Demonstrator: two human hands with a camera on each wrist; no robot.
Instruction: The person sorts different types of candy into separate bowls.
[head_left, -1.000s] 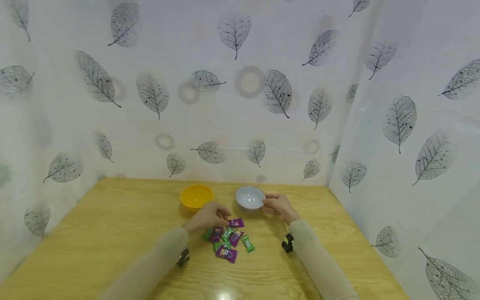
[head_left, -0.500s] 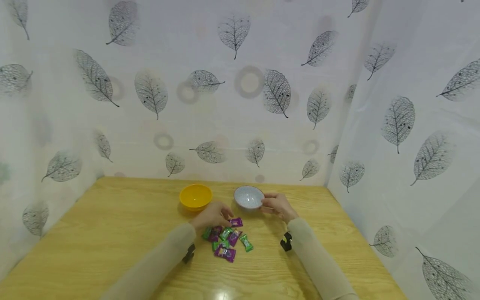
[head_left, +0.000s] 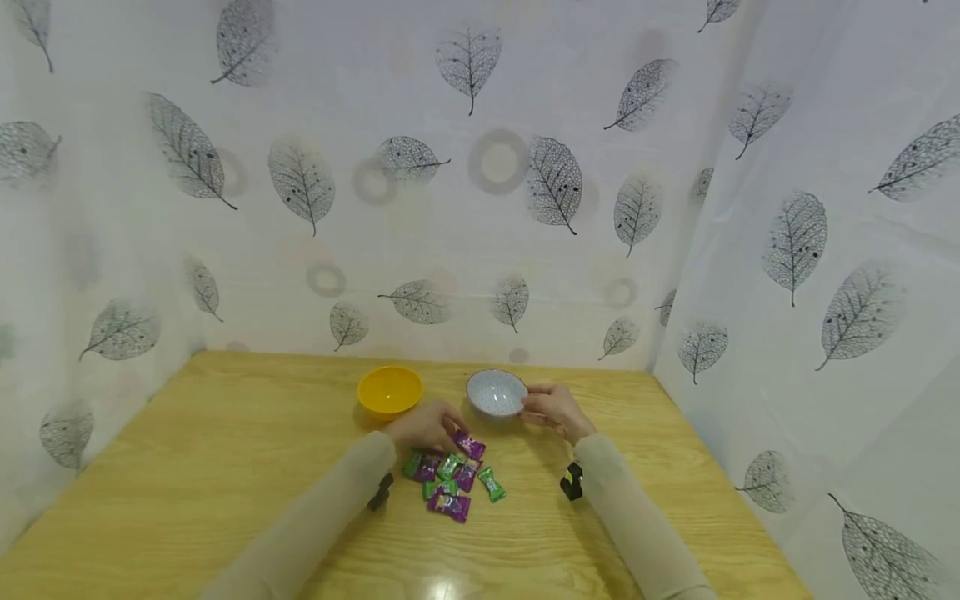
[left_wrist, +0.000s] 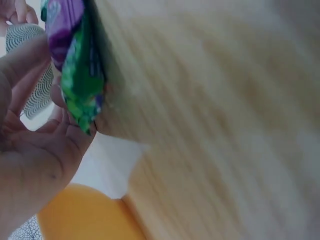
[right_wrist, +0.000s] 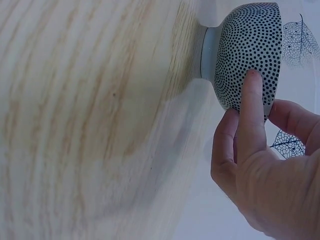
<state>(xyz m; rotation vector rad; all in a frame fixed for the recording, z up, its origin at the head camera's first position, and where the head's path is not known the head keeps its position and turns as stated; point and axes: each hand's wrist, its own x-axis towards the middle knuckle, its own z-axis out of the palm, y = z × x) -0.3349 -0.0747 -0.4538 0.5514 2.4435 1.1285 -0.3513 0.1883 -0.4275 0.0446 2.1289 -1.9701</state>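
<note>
My left hand reaches over a small pile of wrapped candies and pinches a purple-wrapped candy at the pile's far side. That candy sits tilted at the fingertips. In the left wrist view a green candy and a purple one hide part of the fingers. My right hand holds the near right side of a speckled bowl. In the right wrist view, fingers lie along the bowl's dotted outer wall and the thumb is at its rim. The bowl stands upright on its foot on the table.
Left of the speckled bowl stands a yellow-orange bowl, just beyond my left hand. Several green and purple candies lie nearer me, among them a green one at the right. A leaf-patterned curtain bounds the wooden table at the back and sides.
The left hand has moved slightly right onto the far purple candy, which has turned and tilted at its fingertips. My right hand has kept its hold on the speckled bowl.
</note>
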